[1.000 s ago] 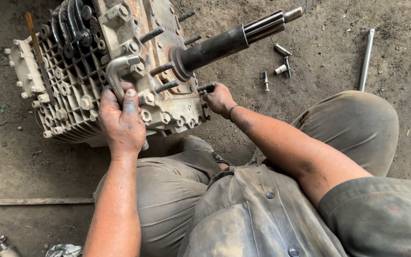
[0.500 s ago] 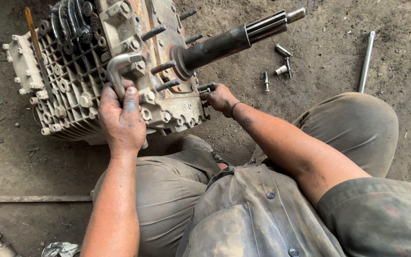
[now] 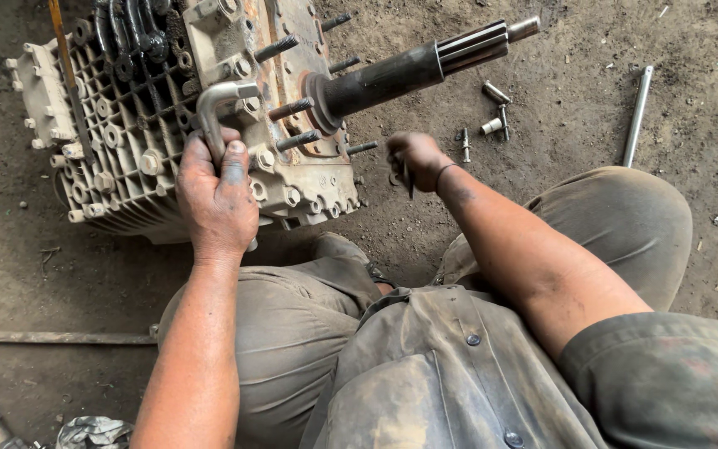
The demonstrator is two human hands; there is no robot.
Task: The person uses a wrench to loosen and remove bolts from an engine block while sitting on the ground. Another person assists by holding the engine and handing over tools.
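A: At 9 o'clock on the dirt floor [image 3: 10, 274], what's there?
B: Gearbox housing [image 3: 126, 150], ribbed, lying on its side. A flat bar [image 3: 51, 337] lies at 8 o'clock.

A: Left hand [image 3: 218, 195]?
B: Fingers wrapped tight round the shank of a bent L-shaped wrench [image 3: 213, 104], whose head sits on the housing face at 11 o'clock.

A: Shaft?
B: Splined shaft [image 3: 413, 66] sticks out of the housing toward 1 o'clock, studs around its base.

A: Right hand [image 3: 415, 160]?
B: Curled shut just below the shaft, clear of the housing. Something thin and dark in the fingers; can't tell what.

A: Further right?
B: Loose bolts [image 3: 492, 108] at 1 o'clock, a long rod [image 3: 637, 116] at 2.
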